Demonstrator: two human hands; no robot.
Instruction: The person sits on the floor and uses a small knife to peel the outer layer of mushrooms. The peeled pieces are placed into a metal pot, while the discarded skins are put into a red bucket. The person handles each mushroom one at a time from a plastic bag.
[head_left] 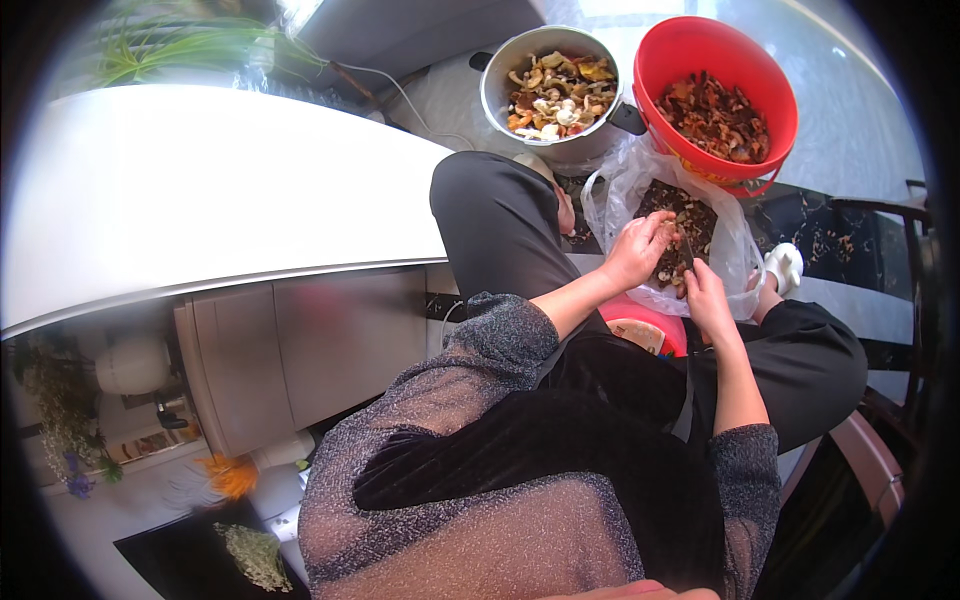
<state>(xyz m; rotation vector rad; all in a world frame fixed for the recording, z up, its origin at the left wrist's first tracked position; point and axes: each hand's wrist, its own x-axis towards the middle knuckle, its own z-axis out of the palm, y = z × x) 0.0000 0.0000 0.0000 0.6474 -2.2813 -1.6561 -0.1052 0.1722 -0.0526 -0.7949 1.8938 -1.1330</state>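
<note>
Fingers of the left hand (640, 245) curled shut on a small brown mushroom piece (676, 258), the right hand (705, 290) closed just below it, over a clear plastic bag of dark trimmings (690, 215). Beyond stood a grey metal pot of cut mushrooms (553, 92) and a red plastic bucket (715, 85) on the pale floor (850, 140); a white table (200, 190) lay left.

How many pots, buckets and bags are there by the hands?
Metal pots: 1, the pot with pale cut pieces inside.
Red buckets: 1, the bucket with brown pieces.
Clear plastic bags: 1, the bag under the left hand and right hand.
Total: 3
</note>
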